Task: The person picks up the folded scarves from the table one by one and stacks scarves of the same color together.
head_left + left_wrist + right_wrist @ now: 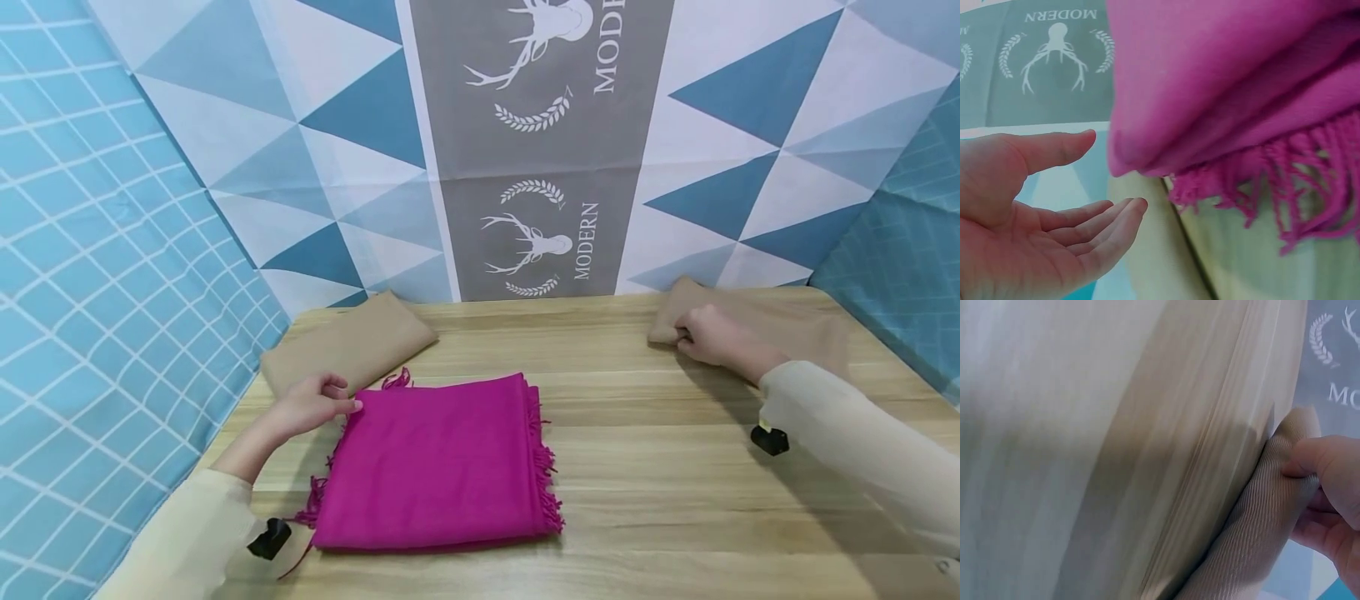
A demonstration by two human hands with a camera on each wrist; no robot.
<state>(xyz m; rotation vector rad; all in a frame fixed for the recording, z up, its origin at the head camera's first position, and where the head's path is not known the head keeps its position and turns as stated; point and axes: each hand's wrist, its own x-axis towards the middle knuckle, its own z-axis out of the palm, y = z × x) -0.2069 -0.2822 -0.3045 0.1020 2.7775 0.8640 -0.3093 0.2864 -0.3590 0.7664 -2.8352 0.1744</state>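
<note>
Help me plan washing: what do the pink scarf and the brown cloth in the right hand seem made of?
Pink scarf: soft, matte fabric, perhaps wool or acrylic; loose folds and twisted fringe suggest it.
Brown cloth: dull fabric, possibly synthetic; fine ribs show, but the fibre is uncertain.

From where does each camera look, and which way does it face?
Head: on the head, facing forward and down at the table; left hand, right hand and sleeves show.
Left wrist: on that wrist, facing a corner of the pink cloth; the left hand shows.
Right wrist: on that wrist, facing a brown cloth and table; the right hand shows partly.
Shared by head and left wrist: pink cloth.
</note>
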